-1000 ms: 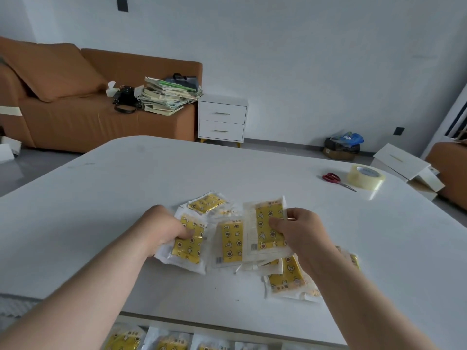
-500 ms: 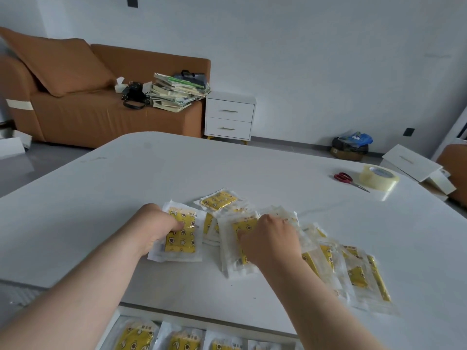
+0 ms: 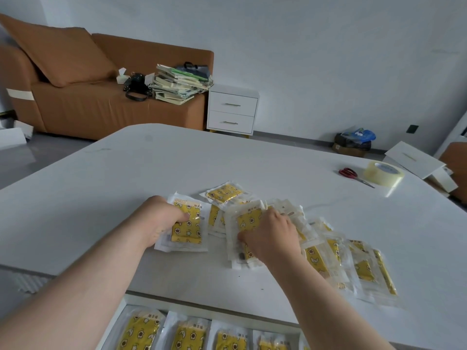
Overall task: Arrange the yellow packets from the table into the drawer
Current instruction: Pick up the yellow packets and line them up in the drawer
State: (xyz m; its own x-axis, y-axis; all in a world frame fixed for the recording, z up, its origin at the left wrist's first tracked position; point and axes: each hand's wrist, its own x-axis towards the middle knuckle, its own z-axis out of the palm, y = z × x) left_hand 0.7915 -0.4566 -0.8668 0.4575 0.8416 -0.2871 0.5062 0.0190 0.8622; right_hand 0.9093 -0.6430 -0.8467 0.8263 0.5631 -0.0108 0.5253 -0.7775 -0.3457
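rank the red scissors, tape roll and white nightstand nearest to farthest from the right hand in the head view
1. Red scissors, on the table, up and right of the right hand.
2. Tape roll, just beyond the scissors, further right.
3. White nightstand, past the table's far edge.

Counter (image 3: 126,185): was white.
Yellow packets (image 3: 225,193): lay in a messy heap near the front edge.
Scissors (image 3: 350,173): lay at the far right.
Tape roll (image 3: 384,173): sat just beside the scissors.
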